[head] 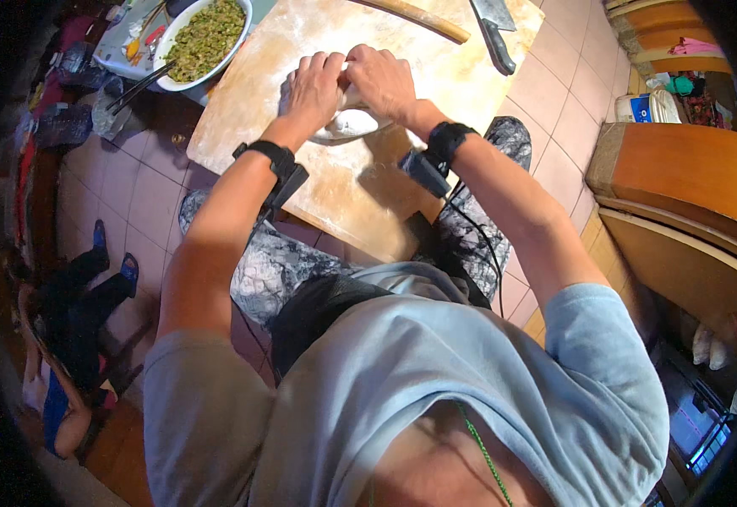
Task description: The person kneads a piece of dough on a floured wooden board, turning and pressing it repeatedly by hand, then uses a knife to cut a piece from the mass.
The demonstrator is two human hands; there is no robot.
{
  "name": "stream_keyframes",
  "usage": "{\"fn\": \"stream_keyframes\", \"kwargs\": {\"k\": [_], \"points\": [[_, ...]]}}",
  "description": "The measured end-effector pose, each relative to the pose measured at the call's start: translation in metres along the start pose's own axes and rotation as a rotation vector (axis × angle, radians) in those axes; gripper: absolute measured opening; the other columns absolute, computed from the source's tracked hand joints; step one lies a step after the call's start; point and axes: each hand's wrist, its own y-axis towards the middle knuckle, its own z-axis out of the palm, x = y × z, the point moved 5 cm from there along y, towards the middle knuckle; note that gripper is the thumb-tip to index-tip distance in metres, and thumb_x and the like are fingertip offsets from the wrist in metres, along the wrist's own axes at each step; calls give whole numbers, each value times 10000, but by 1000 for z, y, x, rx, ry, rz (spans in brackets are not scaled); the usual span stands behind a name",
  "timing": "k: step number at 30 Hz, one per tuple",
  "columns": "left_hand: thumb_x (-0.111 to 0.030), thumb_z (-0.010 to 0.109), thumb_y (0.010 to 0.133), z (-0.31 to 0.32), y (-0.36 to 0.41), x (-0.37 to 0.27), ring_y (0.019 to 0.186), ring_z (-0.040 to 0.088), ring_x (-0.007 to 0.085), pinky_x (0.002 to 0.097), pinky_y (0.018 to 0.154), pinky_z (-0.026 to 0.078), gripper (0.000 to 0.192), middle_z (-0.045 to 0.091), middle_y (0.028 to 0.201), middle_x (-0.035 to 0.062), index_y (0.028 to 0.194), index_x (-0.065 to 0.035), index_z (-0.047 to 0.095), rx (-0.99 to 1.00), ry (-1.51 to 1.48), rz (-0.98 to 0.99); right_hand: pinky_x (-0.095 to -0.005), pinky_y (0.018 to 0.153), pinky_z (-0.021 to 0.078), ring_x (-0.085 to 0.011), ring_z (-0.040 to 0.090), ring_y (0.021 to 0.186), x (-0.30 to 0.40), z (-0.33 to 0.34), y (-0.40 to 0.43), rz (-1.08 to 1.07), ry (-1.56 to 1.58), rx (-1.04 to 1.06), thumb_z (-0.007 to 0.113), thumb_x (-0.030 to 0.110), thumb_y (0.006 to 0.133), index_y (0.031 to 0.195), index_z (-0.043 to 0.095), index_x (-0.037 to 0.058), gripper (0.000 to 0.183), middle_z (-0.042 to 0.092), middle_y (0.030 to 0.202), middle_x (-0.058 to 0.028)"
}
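Note:
A floured wooden board (337,196) lies before me with a pale lump of dough (352,123) on it. My left hand (314,89) and my right hand (382,81) meet over the far part of the dough. The fingers of both are curled down around it, and my palms and fingertips hide much of that part. The near side of the lump shows, rounded and dusted with flour, between my wrists. Each wrist wears a black strap with a small dark device.
Beyond my hands lie a wooden rolling pin (429,19) and a cleaver (496,38), its black handle towards me. At left, a white bowl (196,85) holds chopped green filling (207,41) and dark chopsticks (137,87). Another person (80,304) sits lower left. Wooden cabinets (679,165) stand at right.

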Motion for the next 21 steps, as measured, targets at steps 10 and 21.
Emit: {"fn": "stream_keyframes", "kwargs": {"k": [10, 21], "points": [[-220, 608, 924, -44, -41, -58, 1233, 451, 316, 464, 1002, 390, 334, 515, 1319, 101, 1233, -95, 594, 282, 32, -137, -451, 821, 454, -358, 571, 881, 36, -58, -67, -10, 537, -17, 422, 298, 901, 949, 621, 43, 327, 628, 949, -175], [-208, 710, 762, -30, -73, -62, 1215, 482, 279, 461, 979, 377, 669, 503, 1310, 103, 1360, -85, 437, -13, 176, 142, -452, 913, 339, -280, 531, 1028, 43, -20, -84, -113, 78, -295, 489, 295, 791, 1054, 546, 77, 347, 562, 1056, -118]]}}
